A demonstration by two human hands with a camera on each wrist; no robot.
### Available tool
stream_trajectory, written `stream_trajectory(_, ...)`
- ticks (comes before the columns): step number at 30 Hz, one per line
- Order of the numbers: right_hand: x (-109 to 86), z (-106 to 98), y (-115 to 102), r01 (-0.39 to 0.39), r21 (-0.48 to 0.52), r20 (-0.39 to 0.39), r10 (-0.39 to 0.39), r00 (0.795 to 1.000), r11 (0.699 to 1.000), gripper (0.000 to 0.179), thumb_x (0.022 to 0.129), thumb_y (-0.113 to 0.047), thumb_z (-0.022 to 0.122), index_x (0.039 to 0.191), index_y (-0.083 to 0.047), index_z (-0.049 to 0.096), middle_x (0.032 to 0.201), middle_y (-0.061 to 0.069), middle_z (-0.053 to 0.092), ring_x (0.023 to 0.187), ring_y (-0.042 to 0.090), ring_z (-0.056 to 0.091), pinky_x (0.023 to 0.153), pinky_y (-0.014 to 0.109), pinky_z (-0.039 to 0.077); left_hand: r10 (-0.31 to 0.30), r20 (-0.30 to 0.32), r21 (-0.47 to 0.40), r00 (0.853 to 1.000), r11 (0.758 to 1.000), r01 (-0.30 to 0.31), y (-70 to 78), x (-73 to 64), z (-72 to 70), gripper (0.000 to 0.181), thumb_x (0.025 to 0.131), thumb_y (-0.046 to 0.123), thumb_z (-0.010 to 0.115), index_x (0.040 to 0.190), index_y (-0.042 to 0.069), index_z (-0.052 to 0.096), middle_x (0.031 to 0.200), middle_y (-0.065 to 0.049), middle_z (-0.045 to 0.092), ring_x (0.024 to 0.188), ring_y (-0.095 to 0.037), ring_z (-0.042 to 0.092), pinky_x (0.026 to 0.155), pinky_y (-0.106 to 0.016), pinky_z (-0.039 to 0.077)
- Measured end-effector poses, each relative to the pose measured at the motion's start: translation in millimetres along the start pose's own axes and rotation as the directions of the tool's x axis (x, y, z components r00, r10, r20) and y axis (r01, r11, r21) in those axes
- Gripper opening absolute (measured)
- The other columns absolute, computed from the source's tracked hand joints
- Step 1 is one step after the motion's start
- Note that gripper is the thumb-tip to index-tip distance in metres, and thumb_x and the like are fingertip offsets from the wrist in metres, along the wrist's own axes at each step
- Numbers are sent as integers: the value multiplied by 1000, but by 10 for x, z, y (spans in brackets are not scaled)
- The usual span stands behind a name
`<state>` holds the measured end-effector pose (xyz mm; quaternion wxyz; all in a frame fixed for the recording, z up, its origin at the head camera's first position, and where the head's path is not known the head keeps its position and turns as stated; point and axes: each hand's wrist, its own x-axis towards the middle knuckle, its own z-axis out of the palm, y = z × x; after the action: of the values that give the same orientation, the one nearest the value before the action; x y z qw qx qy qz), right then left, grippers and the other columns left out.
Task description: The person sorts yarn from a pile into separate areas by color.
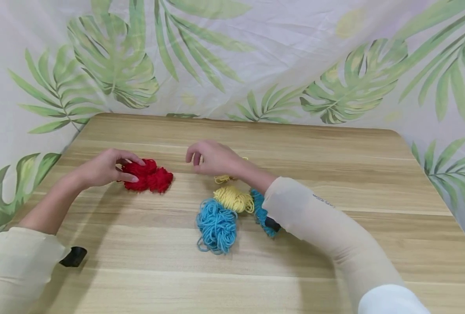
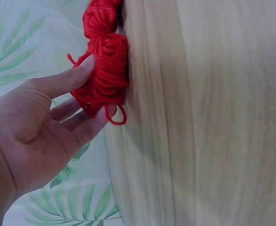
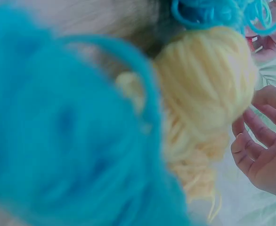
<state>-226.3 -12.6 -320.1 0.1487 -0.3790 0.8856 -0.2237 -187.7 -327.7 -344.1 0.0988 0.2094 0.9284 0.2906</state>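
My left hand [image 1: 100, 168] pinches one of two bundles of red yarn [image 1: 159, 179] on the left of the table. In the left wrist view, the thumb lies on one side of that red yarn [image 2: 109, 70] and the fingertips on the other, with a small loop hanging loose. Empty and loosely curled, my right hand [image 1: 215, 158] hovers over the table's middle, beyond the yellow yarn [image 1: 234, 199]. More yellow yarn [image 1: 222, 179] lies partly hidden under the right forearm. In the right wrist view, blurred blue yarn [image 3: 67, 127] covers much of the foreground.
A bundle of light blue yarn [image 1: 216, 226] lies against the yellow one, nearer the front. Another blue bundle [image 1: 259, 207] sits partly behind the right sleeve. The wooden table [image 1: 334, 174] backs onto a leaf-patterned cloth [image 1: 279, 52].
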Motion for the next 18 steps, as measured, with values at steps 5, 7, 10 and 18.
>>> stream_trajectory(5, -137, -45, 128, -8, 14, -24, 8, 1000, 1000, 26, 95, -8, 66, 120, -8, 73, 102, 3, 72, 90, 17, 67, 81, 33, 53, -9, 16, 28, 1000, 1000, 9, 25, 1, -25, 35, 83, 1, 85, 116, -2, 74, 110, -10, 74, 95, -17, 65, 78, -27, 53)
stream_trajectory(7, -191, -65, 180, -4, 15, -35, 4, 999, 1000, 26, 95, -7, 66, 120, -7, 73, 102, 3, 72, 91, 17, 67, 82, 33, 54, -11, 23, 36, 1000, 999, 10, 38, 5, -33, 35, 84, 1, 84, 117, -3, 73, 112, -12, 74, 99, -22, 65, 81, -29, 54)
stream_trajectory(10, -266, -95, 257, 10, 20, -49, -9, 999, 1000, 26, 94, -6, 65, 119, -5, 74, 101, 5, 73, 93, 20, 67, 84, 33, 53, -11, 25, 47, 1000, 999, 10, 60, 11, -43, 35, 85, 2, 84, 117, -3, 73, 114, -13, 73, 103, -27, 65, 83, -31, 54)
stream_trajectory(18, -409, -129, 441, 40, 46, -37, -39, 999, 998, 25, 91, -6, 74, 115, -1, 74, 103, 9, 74, 100, 24, 68, 88, 33, 55, -25, 19, 58, 999, 998, 24, 129, 35, -50, 34, 88, 12, 83, 118, -2, 74, 118, -16, 72, 109, -34, 65, 90, -43, 55)
